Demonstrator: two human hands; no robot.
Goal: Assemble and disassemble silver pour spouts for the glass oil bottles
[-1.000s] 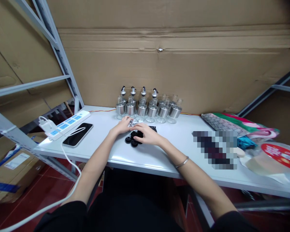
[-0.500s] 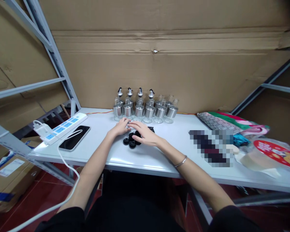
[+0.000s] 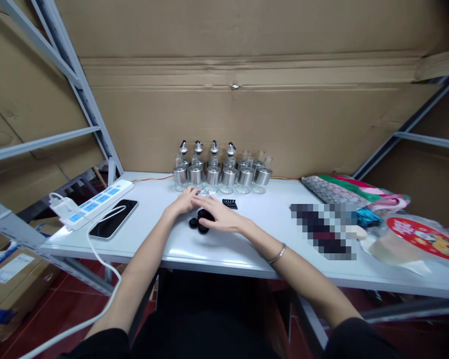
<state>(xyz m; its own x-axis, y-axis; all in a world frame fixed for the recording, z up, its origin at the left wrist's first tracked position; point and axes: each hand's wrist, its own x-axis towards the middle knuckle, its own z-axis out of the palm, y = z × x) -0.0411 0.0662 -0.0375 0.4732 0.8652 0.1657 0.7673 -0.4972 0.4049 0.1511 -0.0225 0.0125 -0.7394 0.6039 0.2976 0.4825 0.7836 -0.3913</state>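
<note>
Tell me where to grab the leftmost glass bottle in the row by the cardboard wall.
Probably grip the leftmost bottle around its steel-banded body, coming from the front left: it stands upright, its left side is free, a neighbouring bottle crowds its right, and the cardboard wall stands behind.

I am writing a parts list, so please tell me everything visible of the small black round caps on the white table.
The small black round caps form a cluster, perhaps plastic, lying on the white table in front of the row of glass bottles. At least three show; the right hand lies over part of them, so the count is unsure.
</note>
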